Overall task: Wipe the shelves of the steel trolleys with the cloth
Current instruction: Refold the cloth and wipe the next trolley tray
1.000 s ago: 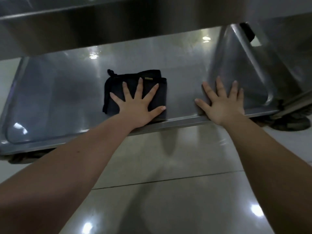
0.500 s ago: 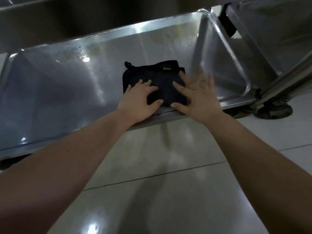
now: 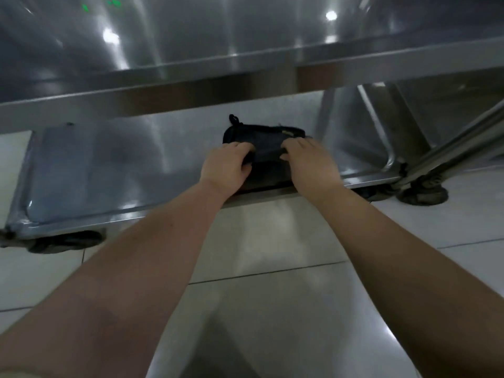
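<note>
Cloth [image 3: 266, 137], dark & folded, sits on the bottom shelf [image 3: 109, 165] of the trolley, right of centre & close to the front lip. Both hands are on it: left hand [image 3: 226, 167] w/ fingers curled over its left part, right hand [image 3: 311, 165] curled the same way on its right part. So both are clamped on the fabric, which is ridged up btwn them, not lying flat. Prob. a regrip, a refold or a lift-off; can't tell which.

The shelf around it is steel w/ a streaky sheen, esp. to the left. Whether that's wiped-damp or just reflection, can't say. Above, the upper shelf [image 3: 191, 50] shows its front rail & shiny top. To the right are a slanted tube [image 3: 450, 148] & a castor [image 3: 421, 192] on the tiled floor [image 3: 272, 241], w/ more steel panels behind, poss. a 2nd trolley.

Progress, as a guess: this shelf is partway or near done, w/ no stroke under way. Other shelves & any other trolley are left to check.
</note>
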Demonstrator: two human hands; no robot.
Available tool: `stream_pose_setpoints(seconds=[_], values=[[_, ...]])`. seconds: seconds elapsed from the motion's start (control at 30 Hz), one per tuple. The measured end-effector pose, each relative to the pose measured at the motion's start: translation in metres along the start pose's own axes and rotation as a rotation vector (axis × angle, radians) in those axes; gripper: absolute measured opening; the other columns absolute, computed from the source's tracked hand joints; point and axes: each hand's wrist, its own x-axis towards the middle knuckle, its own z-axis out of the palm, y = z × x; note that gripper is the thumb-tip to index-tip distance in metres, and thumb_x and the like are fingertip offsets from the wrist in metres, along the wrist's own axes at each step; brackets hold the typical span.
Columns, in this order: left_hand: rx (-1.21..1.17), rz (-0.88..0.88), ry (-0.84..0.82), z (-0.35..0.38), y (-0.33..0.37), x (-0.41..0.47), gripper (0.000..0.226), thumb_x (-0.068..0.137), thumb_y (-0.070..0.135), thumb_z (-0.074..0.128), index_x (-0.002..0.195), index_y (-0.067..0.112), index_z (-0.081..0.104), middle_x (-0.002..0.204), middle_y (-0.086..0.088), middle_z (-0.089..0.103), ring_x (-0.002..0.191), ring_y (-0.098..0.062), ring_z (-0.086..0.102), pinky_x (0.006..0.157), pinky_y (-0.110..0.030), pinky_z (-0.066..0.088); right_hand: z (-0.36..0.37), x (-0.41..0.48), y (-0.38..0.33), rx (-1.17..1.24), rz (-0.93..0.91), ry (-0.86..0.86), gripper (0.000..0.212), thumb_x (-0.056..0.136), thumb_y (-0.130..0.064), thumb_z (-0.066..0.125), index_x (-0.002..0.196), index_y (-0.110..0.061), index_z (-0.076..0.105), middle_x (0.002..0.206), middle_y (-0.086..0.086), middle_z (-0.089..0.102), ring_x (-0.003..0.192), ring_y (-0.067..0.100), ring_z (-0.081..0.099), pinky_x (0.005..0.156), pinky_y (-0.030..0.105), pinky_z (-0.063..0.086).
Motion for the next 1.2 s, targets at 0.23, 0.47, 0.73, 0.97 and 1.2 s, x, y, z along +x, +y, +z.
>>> stream_pose_setpoints(seconds=[0.23,0.47,0.73,0.97,1.2], values=[[0.082,0.297,0.147,-0.06,0.003,-0.059,0.025,0.074,0.008,0.08,0.098,0.01,0.075,0.078,-0.008,0.073,0.064,-0.027,0.068,0.07,-0.033,0.048,-0.051,-0.031,-0.033,-0.124,-0.078,-0.168,0.039,0.087,-0.034,0.065,0.116,-0.008,0.065,0.089,0.018,0.059,0.085,0.04,0.056,0.075,0.045,0.046],[0.132,0.364,0.002,-0.161,0.009,-0.104,0.038,0.055,0.005,0.088,0.09,0.011,0.076,0.079,-0.004,0.073,0.067,-0.024,0.068,0.072,-0.032,0.054,-0.131,-0.029,-0.115,-0.166,-0.043,-0.51,0.023,0.093,-0.026,0.061,0.111,-0.011,0.059,0.11,0.01,0.056,0.104,0.029,0.05,0.086,0.038,0.04],[-0.017,0.278,-0.065,-0.326,0.043,-0.17,0.043,0.061,-0.003,0.084,0.101,0.005,0.073,0.09,-0.012,0.073,0.077,-0.03,0.07,0.081,-0.041,0.056,-0.295,-0.033,-0.197,-0.086,-0.127,-0.59,0.011,0.092,-0.01,0.058,0.102,-0.014,0.058,0.095,0.005,0.058,0.089,0.026,0.05,0.073,0.031,0.027],[-0.181,0.026,0.016,-0.484,0.076,-0.223,0.034,0.068,-0.007,0.083,0.1,-0.002,0.074,0.087,-0.018,0.072,0.072,-0.036,0.069,0.064,-0.045,0.058,-0.437,-0.014,-0.27,0.155,-0.175,-0.493,0.01,0.089,-0.012,0.066,0.098,-0.006,0.066,0.086,0.01,0.062,0.081,0.031,0.053,0.07,0.033,0.03],[-0.116,-0.214,0.159,-0.66,0.09,-0.275,0.022,0.081,0.004,0.075,0.103,0.005,0.074,0.093,-0.012,0.073,0.074,-0.034,0.068,0.062,-0.039,0.053,-0.558,0.041,-0.369,0.19,-0.447,-0.395,0.02,0.085,-0.02,0.066,0.1,-0.007,0.064,0.097,0.011,0.061,0.092,0.033,0.056,0.081,0.043,0.046]])
